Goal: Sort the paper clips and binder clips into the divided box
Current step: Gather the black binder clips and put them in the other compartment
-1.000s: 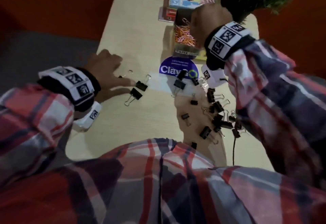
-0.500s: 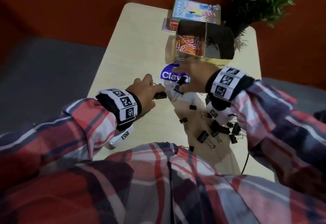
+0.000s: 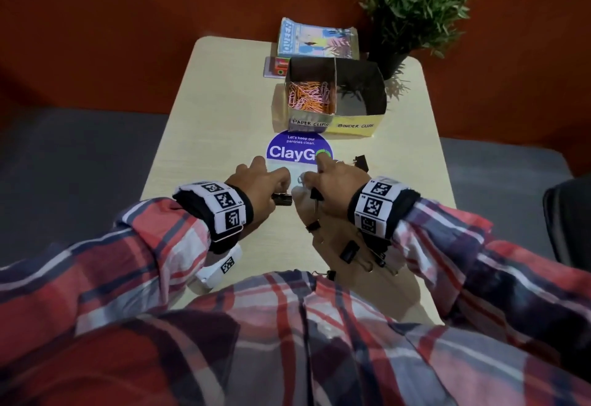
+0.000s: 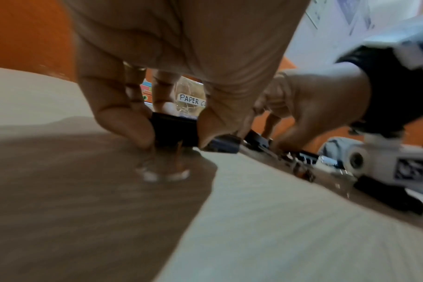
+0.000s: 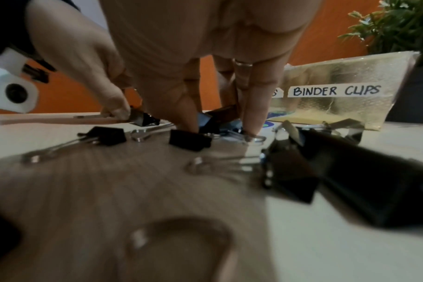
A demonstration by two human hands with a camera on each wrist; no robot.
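Observation:
The divided box (image 3: 358, 124) stands at the back of the table. Its left half, labelled PAPER CLIPS, holds orange and pink paper clips (image 3: 308, 95); the right half is labelled BINDER CLIPS (image 5: 336, 90). My left hand (image 3: 262, 181) pinches a black binder clip (image 4: 175, 131) between thumb and finger, just above the table. Beside it, my right hand (image 3: 332, 178) has its fingers down among black binder clips and grips one (image 5: 215, 116). Loose binder clips (image 3: 350, 250) lie under and behind my right wrist.
A purple ClayGo sticker (image 3: 294, 149) is on the table in front of the box. Behind the box lie a book (image 3: 316, 37) and a small pink item (image 3: 276, 67), and a potted plant (image 3: 415, 5) stands at the back right corner.
My right hand came back from over the box down to the clips near the sticker. My left hand picked up a binder clip and moved right to meet it.

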